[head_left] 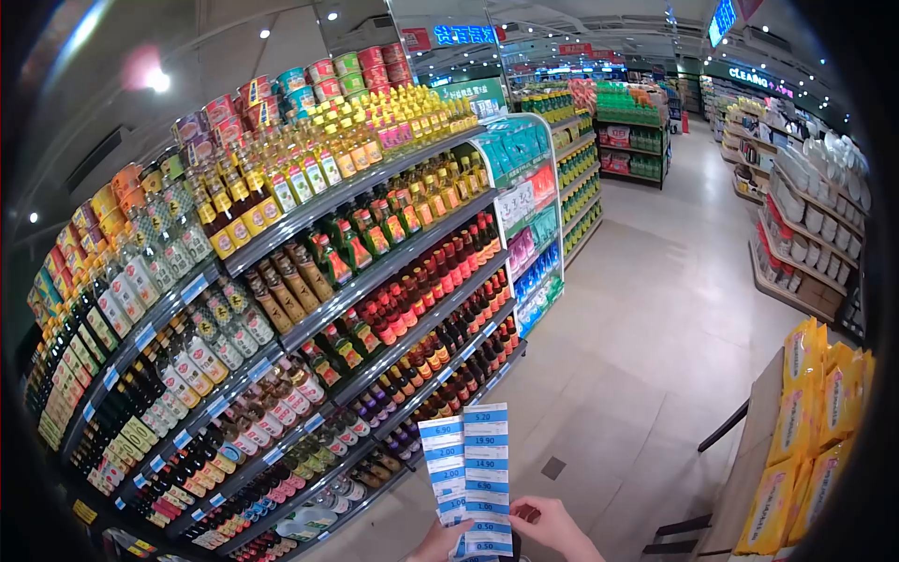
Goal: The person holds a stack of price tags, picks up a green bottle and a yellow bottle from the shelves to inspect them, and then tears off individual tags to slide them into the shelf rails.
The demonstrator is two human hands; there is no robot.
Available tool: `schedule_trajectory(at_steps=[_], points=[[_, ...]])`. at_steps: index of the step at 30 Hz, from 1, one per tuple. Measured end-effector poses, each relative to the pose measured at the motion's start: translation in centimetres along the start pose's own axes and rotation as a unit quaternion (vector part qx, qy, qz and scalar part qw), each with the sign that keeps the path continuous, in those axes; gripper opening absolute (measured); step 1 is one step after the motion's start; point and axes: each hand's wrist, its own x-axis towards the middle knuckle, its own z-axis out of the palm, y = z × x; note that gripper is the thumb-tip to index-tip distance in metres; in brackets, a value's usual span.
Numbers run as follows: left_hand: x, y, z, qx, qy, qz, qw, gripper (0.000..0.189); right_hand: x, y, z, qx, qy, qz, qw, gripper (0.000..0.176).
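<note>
Two long strips of blue-and-white price labels stand up in front of me at the bottom centre. My left hand [444, 541] is closed on the lower part of the left price label strip [446, 468], with some fingers hidden behind the labels. The right price label strip [486, 450] overlaps it and shows prices such as 19.90 and 14.90. At its right edge, my right hand [546, 525] is closed, thumb and fingers pinched near the 1.00 label. The strips' bottom ends run out of view.
A tall shelf [365, 269] of sauce and oil bottles fills the left, with blue-and-white tags [218, 406] along its edges. Yellow packets [796, 403] lie on a stand at the right. A tiled aisle [646, 272] runs between them toward further shelves.
</note>
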Motion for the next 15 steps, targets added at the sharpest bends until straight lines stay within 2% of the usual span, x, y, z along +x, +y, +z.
schedule_trajectory(at_steps=[1,5,7,12,14,15], points=[[1.2,0.6,0.4,0.004,-0.008,-0.003,1.000,0.037,0.6,-0.1,-0.4,-0.008,0.034,-0.001,0.999,0.016],[6.7,3.4,0.9,0.007,-0.023,-0.011,1.000,0.037,5.1,-1.0,-2.1,-0.048,0.045,-0.012,0.998,0.017],[9.9,4.9,0.8,0.006,-0.023,-0.016,1.000,0.037,8.5,-0.4,-2.2,0.010,0.027,-0.052,0.998,0.014],[17.8,9.9,1.0,0.008,-0.030,-0.025,0.999,0.036,17.8,-1.9,-3.5,-0.004,-0.021,-0.052,0.998,0.008],[20.4,11.8,1.4,0.015,-0.035,-0.026,0.999,0.036,20.9,-2.7,-4.5,-0.048,0.010,-0.075,0.996,0.008],[21.8,12.2,1.7,0.004,-0.025,-0.001,1.000,0.034,22.5,-3.4,-5.1,-0.071,-0.009,0.003,0.997,0.015]])
